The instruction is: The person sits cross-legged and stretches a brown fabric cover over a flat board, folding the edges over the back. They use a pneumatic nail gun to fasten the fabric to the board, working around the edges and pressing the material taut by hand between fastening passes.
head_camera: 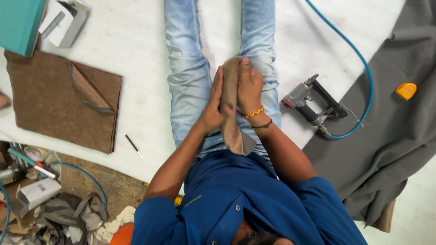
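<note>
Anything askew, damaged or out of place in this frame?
Nothing damaged. The brown felt sheet at left has one corner folded back, and scraps and boxes lie in a heap lower left. Both hands press a brown fabric piece.

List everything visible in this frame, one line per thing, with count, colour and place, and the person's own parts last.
fabric piece: 1, brown, pressed between the two hands over the lap
felt sheets: stacked, brown, upper left on the white surface
pneumatic stapler: 1, grey and black, right of the legs
air hose: 1, blue, running from the stapler to the top edge
grey cloth: 1, grey, right side
small orange object: 1, orange, on the grey cloth
pen: 1, black, below the felt sheets
teal box: 1, teal, top left corner
clutter pile: mixed, bottom left
left hand: flat against the fabric piece
right hand: flat against its other side, wrist bands on
</note>
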The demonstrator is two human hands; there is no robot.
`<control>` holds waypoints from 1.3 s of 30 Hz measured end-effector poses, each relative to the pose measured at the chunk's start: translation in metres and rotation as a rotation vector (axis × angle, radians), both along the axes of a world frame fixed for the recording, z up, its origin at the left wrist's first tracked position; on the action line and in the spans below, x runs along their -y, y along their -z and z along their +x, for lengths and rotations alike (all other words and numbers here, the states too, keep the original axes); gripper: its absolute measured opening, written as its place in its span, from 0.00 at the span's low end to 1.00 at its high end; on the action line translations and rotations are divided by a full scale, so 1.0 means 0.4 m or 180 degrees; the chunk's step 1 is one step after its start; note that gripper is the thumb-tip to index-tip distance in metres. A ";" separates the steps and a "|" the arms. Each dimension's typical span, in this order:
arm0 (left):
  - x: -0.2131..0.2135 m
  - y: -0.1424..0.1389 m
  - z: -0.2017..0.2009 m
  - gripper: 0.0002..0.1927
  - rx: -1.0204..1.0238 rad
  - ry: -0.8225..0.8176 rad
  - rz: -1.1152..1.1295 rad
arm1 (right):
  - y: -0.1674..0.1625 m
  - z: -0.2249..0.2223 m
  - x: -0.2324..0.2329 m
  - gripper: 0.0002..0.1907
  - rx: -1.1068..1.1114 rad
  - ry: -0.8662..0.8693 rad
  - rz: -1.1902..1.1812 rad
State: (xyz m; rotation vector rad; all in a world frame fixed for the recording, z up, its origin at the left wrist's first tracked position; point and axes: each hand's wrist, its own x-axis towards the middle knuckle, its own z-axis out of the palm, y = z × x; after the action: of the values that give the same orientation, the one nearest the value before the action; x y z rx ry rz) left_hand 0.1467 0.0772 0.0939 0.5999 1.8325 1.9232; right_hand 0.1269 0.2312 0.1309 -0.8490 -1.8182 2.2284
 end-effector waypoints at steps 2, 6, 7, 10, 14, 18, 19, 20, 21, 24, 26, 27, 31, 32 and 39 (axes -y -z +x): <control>0.001 0.074 -0.041 0.49 0.0675 -0.0240 0.0292 | 0.028 0.005 0.015 0.28 -0.0063 0.0028 -0.0013; -0.060 0.188 -0.146 0.35 0.1904 -0.0490 0.0679 | 0.058 0.010 0.025 0.27 -0.0188 -0.0002 -0.0089; -0.066 0.192 -0.152 0.33 0.2213 -0.0445 0.0862 | 0.061 0.010 0.028 0.27 -0.0130 0.0002 -0.0071; -0.065 0.150 -0.144 0.32 0.1611 -0.0319 0.0803 | 0.069 0.005 0.033 0.30 0.0018 -0.0049 0.0462; -0.051 0.032 -0.134 0.30 0.0552 -0.0243 0.0113 | 0.075 0.009 0.039 0.28 -0.0192 -0.0066 0.0227; -0.073 -0.073 -0.127 0.30 -0.0321 -0.0209 -0.0541 | 0.069 0.012 0.043 0.27 -0.0311 -0.0048 -0.0111; -0.078 -0.096 -0.118 0.31 -0.0417 -0.0243 -0.0692 | 0.064 0.009 0.042 0.26 -0.0350 -0.0028 -0.0204; -0.081 -0.119 -0.109 0.32 -0.0466 -0.0296 -0.0832 | 0.058 0.005 0.041 0.27 -0.0285 -0.0062 -0.0200; -0.081 -0.140 -0.099 0.32 -0.0527 -0.0337 -0.0969 | 0.051 0.000 0.039 0.28 -0.0230 -0.0084 -0.0193; -0.069 -0.201 -0.054 0.33 -0.1014 -0.0460 -0.1630 | 0.038 -0.022 0.037 0.23 -0.0229 -0.0224 -0.0476; -0.054 -0.227 -0.040 0.33 -0.1061 -0.0584 -0.2182 | 0.050 -0.037 0.056 0.23 -0.0283 -0.0387 -0.0369; -0.042 -0.238 -0.035 0.33 -0.0882 -0.0651 -0.2472 | 0.066 -0.041 0.073 0.24 -0.0308 -0.0481 -0.0126; 0.025 -0.247 -0.053 0.38 -0.0536 -0.0461 -0.3691 | 0.191 -0.045 0.108 0.27 0.0259 -0.1192 -0.0087; 0.047 -0.243 -0.062 0.39 -0.0510 -0.0459 -0.3780 | 0.230 -0.024 0.100 0.23 0.0099 -0.1224 0.0188; 0.130 -0.171 -0.072 0.40 -0.0776 -0.0719 -0.3646 | 0.338 0.384 -0.439 0.13 0.0579 -0.0458 0.3566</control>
State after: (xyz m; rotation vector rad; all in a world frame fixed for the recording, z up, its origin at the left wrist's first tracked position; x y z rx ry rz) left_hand 0.1180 0.0250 0.1623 0.2187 2.7866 0.6181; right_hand 0.2807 0.4067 -0.0043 -0.6540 -2.7283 0.8337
